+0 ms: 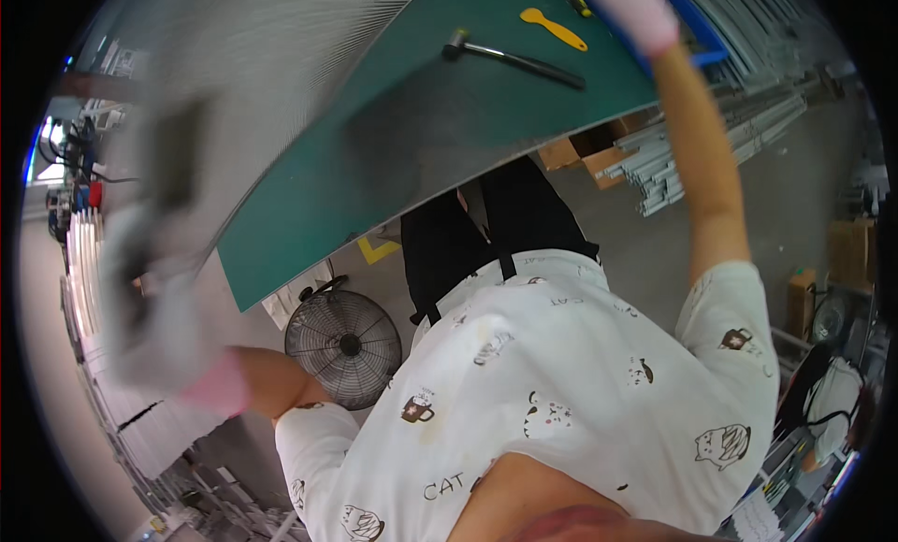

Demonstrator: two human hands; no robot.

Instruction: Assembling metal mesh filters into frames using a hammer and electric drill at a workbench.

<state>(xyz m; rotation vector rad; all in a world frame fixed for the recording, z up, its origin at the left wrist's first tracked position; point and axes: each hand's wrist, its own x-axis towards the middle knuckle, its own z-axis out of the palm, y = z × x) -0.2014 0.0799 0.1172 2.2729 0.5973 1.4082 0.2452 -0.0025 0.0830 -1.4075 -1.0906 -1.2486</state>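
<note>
My left hand [164,308], in a white glove with a pink cuff, is raised at the left side, off the table's edge. It is badly smeared by motion. Just above it is a dark, blurred block-like thing [178,154]; whether the hand holds it I cannot tell. My right hand [636,14], gloved alike, reaches to the far right over a blue bin [697,28], its fingers blurred and cut off by the picture's top. A hammer [514,60] with a black handle and a yellow scraper [554,29] lie on the green tabletop [271,233] nearby.
A grey, finely ribbed sheet [271,65] covers the table's far left. A yellow-and-black tool [575,0] lies beside the bin. Below the table stand a black floor fan [343,346] and cardboard boxes [561,154]. Pale metal profiles [659,168] are stacked at right.
</note>
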